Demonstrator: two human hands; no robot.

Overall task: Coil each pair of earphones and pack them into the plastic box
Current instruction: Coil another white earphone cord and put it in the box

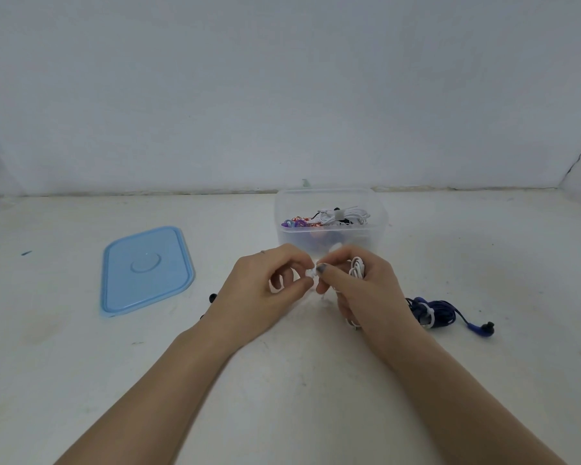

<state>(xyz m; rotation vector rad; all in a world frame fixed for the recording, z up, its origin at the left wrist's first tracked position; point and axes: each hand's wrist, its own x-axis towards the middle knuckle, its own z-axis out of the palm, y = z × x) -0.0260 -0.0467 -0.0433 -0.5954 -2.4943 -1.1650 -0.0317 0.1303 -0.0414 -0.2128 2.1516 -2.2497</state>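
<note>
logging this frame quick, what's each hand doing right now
Left hand: pinches the end of the white earphones.
Right hand: grips the coiled white earphones, fingers curled round them.

— What's the plastic box (pixel 329 236) like?
— Frosted, translucent plastic, smooth-walled. Its blue lid (pixel 147 270) is opaque plastic with a soft sheen.
— And the cord I see?
— The white earphones (pixel 357 268) in my right hand (pixel 366 290) look like smooth, slightly glossy rubbery cable, I think. The table (pixel 81 364) is matt white, scuffed and stained.
</note>
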